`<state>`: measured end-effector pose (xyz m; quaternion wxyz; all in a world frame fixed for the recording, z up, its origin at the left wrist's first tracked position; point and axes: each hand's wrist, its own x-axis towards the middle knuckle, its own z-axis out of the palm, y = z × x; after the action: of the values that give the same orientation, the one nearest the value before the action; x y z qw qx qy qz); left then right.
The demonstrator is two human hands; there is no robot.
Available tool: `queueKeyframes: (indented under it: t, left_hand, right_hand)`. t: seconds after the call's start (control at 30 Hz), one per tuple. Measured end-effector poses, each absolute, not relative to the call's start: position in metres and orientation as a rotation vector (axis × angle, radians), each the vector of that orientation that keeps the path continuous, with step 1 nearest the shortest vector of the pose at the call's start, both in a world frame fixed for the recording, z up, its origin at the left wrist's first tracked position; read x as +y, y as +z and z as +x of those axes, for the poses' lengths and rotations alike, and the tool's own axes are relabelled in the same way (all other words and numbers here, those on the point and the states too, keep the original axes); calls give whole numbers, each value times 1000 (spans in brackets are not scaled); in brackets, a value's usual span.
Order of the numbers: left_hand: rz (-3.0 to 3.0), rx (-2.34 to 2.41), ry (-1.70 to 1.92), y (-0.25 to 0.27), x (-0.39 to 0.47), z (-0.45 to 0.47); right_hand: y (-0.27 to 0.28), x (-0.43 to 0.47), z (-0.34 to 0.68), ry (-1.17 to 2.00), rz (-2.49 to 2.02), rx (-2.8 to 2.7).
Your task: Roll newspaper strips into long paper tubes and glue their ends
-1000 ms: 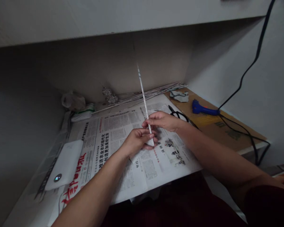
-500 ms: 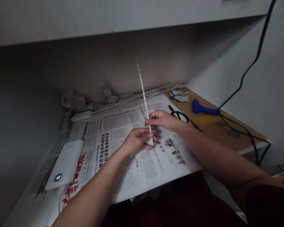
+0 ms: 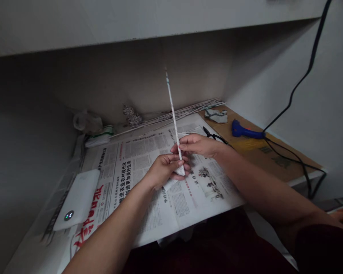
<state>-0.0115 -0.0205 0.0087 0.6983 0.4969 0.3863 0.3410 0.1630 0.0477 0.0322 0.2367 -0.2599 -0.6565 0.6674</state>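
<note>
A thin rolled paper stick (image 3: 173, 111), printed like newspaper, points up and away from me above the newspaper (image 3: 148, 152) on the desk. My left hand (image 3: 167, 167) is closed around its near end, where a loose flap of paper shows between the fingers. Just above, my right hand (image 3: 193, 145) pinches the stick between thumb and fingers. Beyond my right wrist lie black-handled scissors (image 3: 214, 136), partly hidden by that hand and forearm.
A white power bank (image 3: 78, 199) lies at the left. Along the back are several thin paper sticks (image 3: 185, 111), a woven paper bundle (image 3: 132, 114) and a plastic bag (image 3: 87, 121). On cardboard (image 3: 263, 152) at the right rests a blue glue gun (image 3: 247, 130) with a black cord.
The right hand's fingers have shifted around the stick, with more fingertips now showing on its left side. The stick appears slightly turned; my left hand keeps its place.
</note>
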Motion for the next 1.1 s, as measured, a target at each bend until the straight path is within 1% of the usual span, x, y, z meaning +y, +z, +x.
queueKeyframes:
  t: [0.13,0.3,0.47,0.53,0.63,0.67,0.83,0.9,1.03,1.1]
  left_hand:
    - [1133,866,745,9,-21,-11]
    - [1156,888,760,8,-21,-11]
    - [1140,851,758,8,-21,-11]
    - [1148,871,753,8,-21,-10]
    - [1171,919,744,8,-22,-9]
    - [1175,926,747,8,-22,-9]
    - [1169,931,749,10,-22,-10]
    - [1173,936,734,10,-22,-9]
    - [1185,929,725,11,-23,-8]
    - [1185,916,727,11,-23,-9]
  right_hand:
    - [28,52,162,1764,-795,-1769]
    - [26,50,159,1569,-881,-1745]
    - [33,46,162,1801,-775,-1817]
    - [32,46,161,1765,-821,-1839]
    - [30,48,160,1574,-900,-1827]
    - [29,48,160,1554,-891,-1813]
    - [30,47,161,1790,-747,-1824]
    - [29,47,160,1764,-783,-1835]
    - [28,48,159,1579,-883,-1799]
    - [29,48,160,1652,-849,-1805]
